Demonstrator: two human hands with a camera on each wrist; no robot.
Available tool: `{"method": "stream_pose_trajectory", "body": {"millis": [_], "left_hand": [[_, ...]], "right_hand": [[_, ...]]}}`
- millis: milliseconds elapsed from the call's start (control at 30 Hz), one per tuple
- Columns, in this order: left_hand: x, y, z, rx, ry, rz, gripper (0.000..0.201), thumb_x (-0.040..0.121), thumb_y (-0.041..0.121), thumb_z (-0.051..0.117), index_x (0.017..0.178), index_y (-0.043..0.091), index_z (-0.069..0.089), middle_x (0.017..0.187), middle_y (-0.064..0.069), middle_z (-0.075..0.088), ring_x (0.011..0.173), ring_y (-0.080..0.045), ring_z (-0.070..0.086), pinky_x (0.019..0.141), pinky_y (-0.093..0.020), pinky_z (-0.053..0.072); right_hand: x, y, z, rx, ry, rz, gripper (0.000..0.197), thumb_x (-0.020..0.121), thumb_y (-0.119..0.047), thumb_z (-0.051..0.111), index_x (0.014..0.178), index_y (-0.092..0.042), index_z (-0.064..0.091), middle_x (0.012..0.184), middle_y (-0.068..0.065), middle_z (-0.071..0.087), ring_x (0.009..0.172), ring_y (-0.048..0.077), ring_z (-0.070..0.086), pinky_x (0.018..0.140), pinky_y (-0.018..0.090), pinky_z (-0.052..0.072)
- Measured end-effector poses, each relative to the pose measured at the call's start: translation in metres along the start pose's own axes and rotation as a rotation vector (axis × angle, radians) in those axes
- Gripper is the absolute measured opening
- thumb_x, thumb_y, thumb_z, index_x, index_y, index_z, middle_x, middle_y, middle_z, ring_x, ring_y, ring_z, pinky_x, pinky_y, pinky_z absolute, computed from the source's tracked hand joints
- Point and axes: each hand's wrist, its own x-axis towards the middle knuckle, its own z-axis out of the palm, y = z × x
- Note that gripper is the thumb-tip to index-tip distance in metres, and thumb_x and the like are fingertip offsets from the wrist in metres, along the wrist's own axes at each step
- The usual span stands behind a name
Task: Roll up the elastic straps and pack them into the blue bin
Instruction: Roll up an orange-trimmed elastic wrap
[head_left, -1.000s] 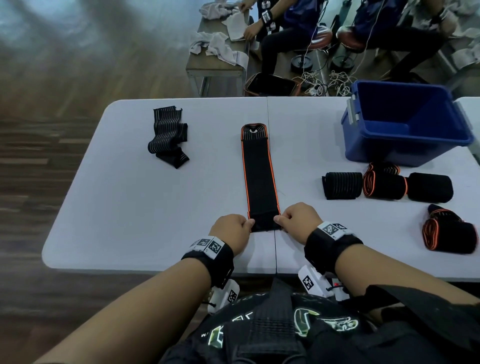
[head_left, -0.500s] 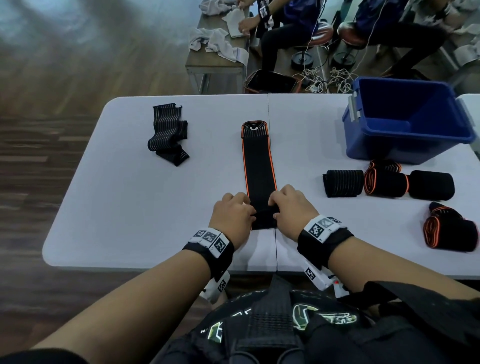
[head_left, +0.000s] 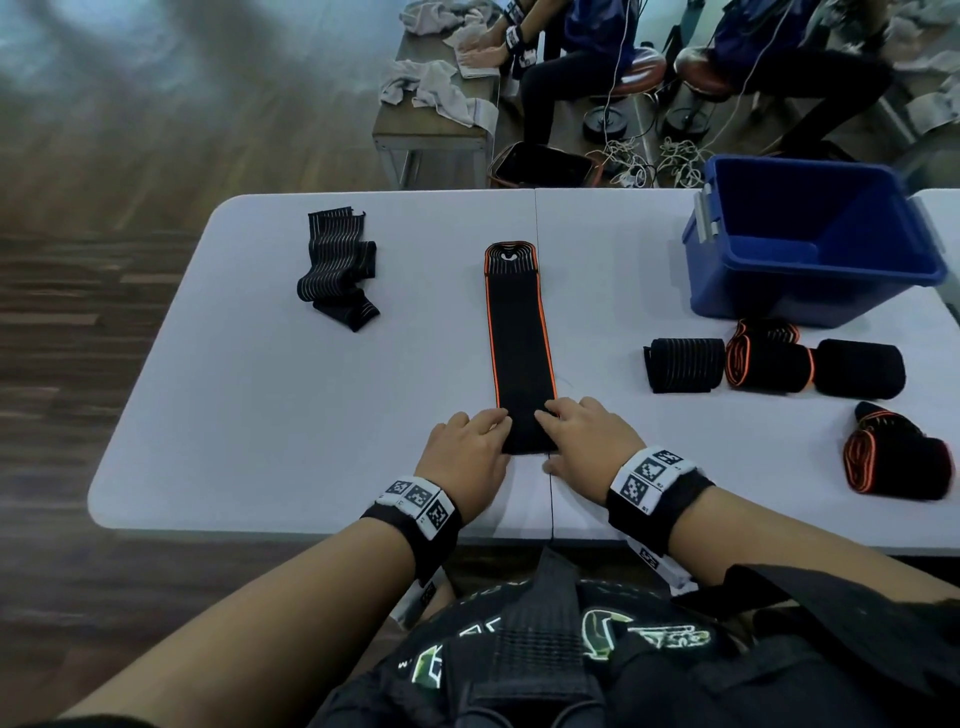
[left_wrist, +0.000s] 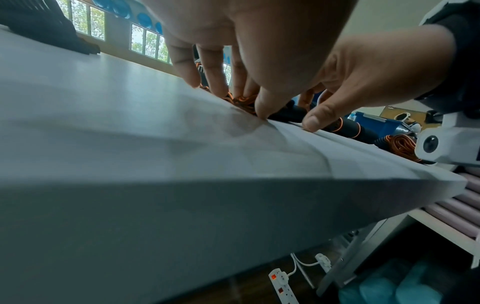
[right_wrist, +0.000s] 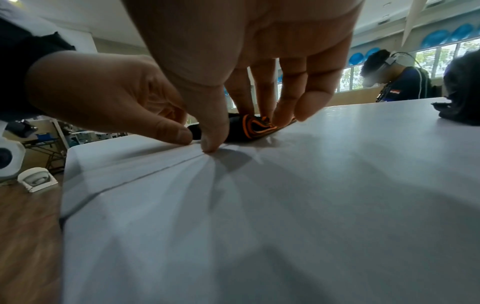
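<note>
A long black elastic strap with orange edges lies flat down the middle of the white table. Its near end is wound into a small roll. My left hand and right hand grip that roll from either side, fingers curved over its top and thumbs behind it on the table. The left wrist view shows my left hand on the roll's orange-edged end. The blue bin stands at the far right and looks empty.
Three rolled straps lie in a row in front of the bin, and another roll sits near the right edge. A loose striped strap lies at the far left. Other people work at a bench beyond the table.
Both hands have moved forward along the strap, turning its near end over into a thicker roll. Their fingers now reach further over the roll's top.
</note>
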Motion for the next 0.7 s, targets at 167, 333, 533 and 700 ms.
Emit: {"method": "stream_pose_trajectory", "body": {"millis": [167,333,533,700], "left_hand": [[0.002,0.004,-0.002,-0.151,0.044,-0.043,0.041,0.098,0.029,0.05,0.138,0.023,0.056,0.147,0.005,0.053,0.111,-0.027,0.059,0.094,-0.04,0.048],[0.005,0.001,-0.009,-0.394,0.068,-0.099,0.036,0.1,0.025,0.054,0.135,0.021,0.062,0.135,0.0,0.065,0.115,-0.026,0.061,0.102,-0.034,0.046],[0.011,0.002,-0.023,-0.585,0.102,-0.303,0.024,0.101,0.034,0.055,0.111,0.025,0.075,0.085,0.004,0.07,0.087,-0.017,0.062,0.072,-0.022,0.038],[0.015,0.0,-0.026,-0.644,0.03,-0.371,0.034,0.1,0.041,0.056,0.086,0.017,0.075,0.077,-0.001,0.07,0.079,-0.019,0.064,0.07,-0.029,0.048]], "right_hand": [[0.002,0.005,-0.002,0.252,0.024,0.056,0.051,0.095,-0.023,0.059,0.144,-0.021,0.047,0.142,-0.002,0.046,0.122,0.023,0.054,0.103,0.034,0.044],[0.001,0.007,-0.001,0.475,0.069,0.144,0.045,0.096,-0.026,0.058,0.14,-0.022,0.052,0.129,-0.001,0.055,0.117,0.022,0.055,0.099,0.029,0.041],[-0.002,0.003,0.005,0.673,0.169,0.265,0.021,0.095,-0.023,0.059,0.115,-0.021,0.067,0.099,0.002,0.066,0.09,0.022,0.063,0.089,0.035,0.051],[-0.003,0.005,0.011,0.836,0.201,0.389,0.008,0.092,-0.019,0.064,0.092,-0.015,0.071,0.076,0.007,0.069,0.068,0.024,0.07,0.076,0.042,0.061]]}}
